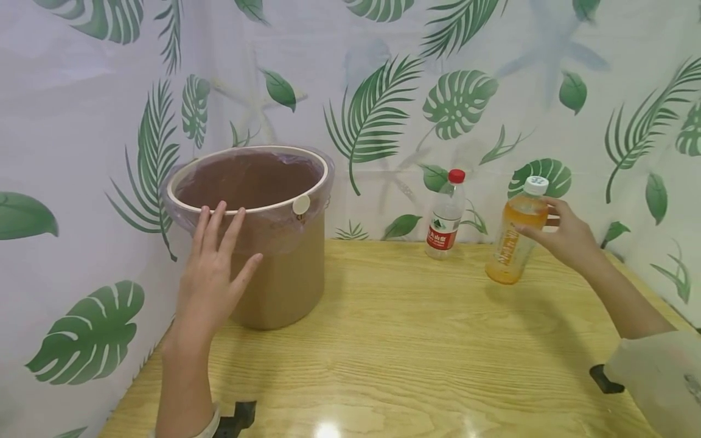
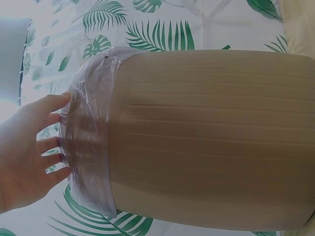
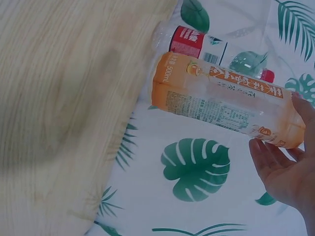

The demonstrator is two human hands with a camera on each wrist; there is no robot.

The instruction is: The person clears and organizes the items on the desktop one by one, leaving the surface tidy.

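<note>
A brown bin (image 1: 290, 274) with a cream rim ring stands on the left, lined with a thin, clear plastic bag (image 2: 91, 147) folded over its rim. My left hand (image 1: 210, 280) is at the near side of the rim, fingers spread and fairly straight, tips at the bag. On the right, my right hand (image 1: 569, 234) grips an orange drink bottle (image 1: 509, 249) near its top, below the white cap. That bottle leans, cap to the right; whether its base touches the table I cannot tell. A clear water bottle (image 1: 445, 219) with a red cap and red label stands upright just behind it.
The wood-grain table (image 1: 383, 340) fills the space between bin and bottles. A white leaf-patterned cloth (image 1: 378, 201) hangs along the back and sides. Small black mounts (image 1: 606, 378) sit at the wrists.
</note>
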